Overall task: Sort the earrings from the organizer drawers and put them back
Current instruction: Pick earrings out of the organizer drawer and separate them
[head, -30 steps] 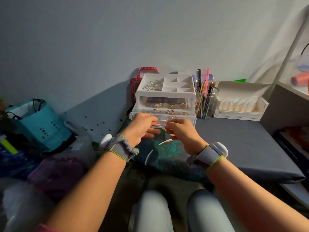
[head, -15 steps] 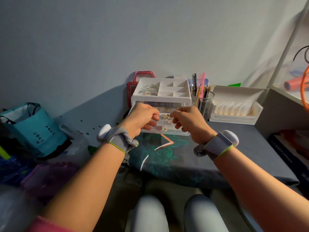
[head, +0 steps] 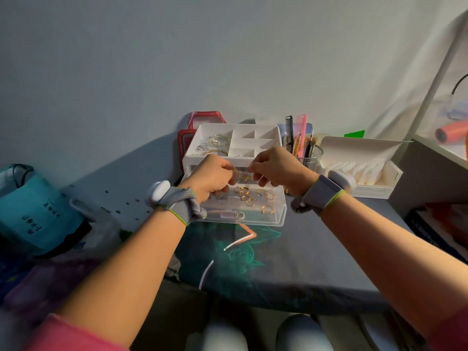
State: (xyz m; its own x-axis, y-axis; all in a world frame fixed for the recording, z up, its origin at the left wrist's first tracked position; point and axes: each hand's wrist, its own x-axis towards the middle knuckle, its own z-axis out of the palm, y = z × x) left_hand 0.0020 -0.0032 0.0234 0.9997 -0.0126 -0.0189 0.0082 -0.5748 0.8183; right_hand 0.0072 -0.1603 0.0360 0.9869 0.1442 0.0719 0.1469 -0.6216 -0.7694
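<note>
A white organizer (head: 193, 140) stands at the back of the grey surface. Its open top tray holds silver and gold hoop earrings (head: 215, 143) in the left compartment. A clear lower drawer (head: 279, 219) is pulled out towards me, with several gold earrings (head: 266, 196) lying in it. My left hand (head: 211, 177) and my right hand (head: 278, 164) are side by side above that drawer, at the front of the upper clear drawer. The fingers of both hands are curled and pinch its front edge. The upper drawer's contents are mostly hidden behind my hands.
A clear cup with combs and brushes (head: 307, 154) stands right of the organizer, then an open white box of cotton pads (head: 367, 173). Red packets (head: 202, 118) lean behind. A teal bag (head: 33, 209) sits at left, a shelf (head: 443, 148) at right. A dark printed cloth (head: 240, 252) lies in front.
The lower drawer has been pulled out towards me. Both hands have left its front and risen to the upper drawer's front.
</note>
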